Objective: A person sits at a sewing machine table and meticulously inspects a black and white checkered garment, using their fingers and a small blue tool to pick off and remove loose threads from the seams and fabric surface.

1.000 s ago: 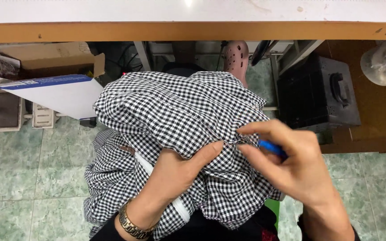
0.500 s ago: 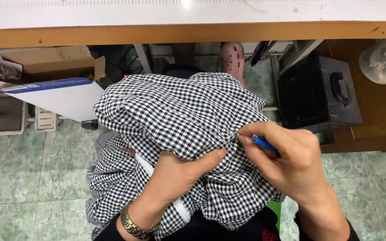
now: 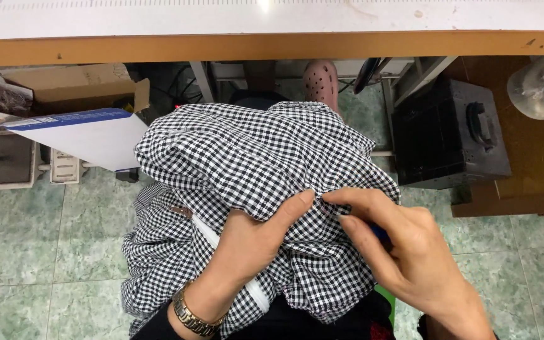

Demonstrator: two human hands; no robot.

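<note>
A black-and-white checked garment [image 3: 253, 157] lies bunched on my lap, below the table edge. My left hand [image 3: 253, 242], with a gold watch on its wrist, pinches a fold of the cloth, thumb tip on the fabric. My right hand [image 3: 404, 249] meets it from the right, fingertips on the same fold, and holds a small blue tool [image 3: 380, 234] that is mostly hidden under the fingers. A white band [image 3: 206, 230] of the garment runs under my left hand.
A wooden-edged table [image 3: 272, 45] spans the top. Below it stand a black box [image 3: 448, 135] on the right, a cardboard box [image 3: 64, 88] and a white sheet [image 3: 89, 135] on the left. A pink clog [image 3: 320, 79] shows on the green tiled floor.
My right hand has shifted left along the fold toward my left thumb, and the blue tool is now more hidden. My left hand stays pinching the cloth.
</note>
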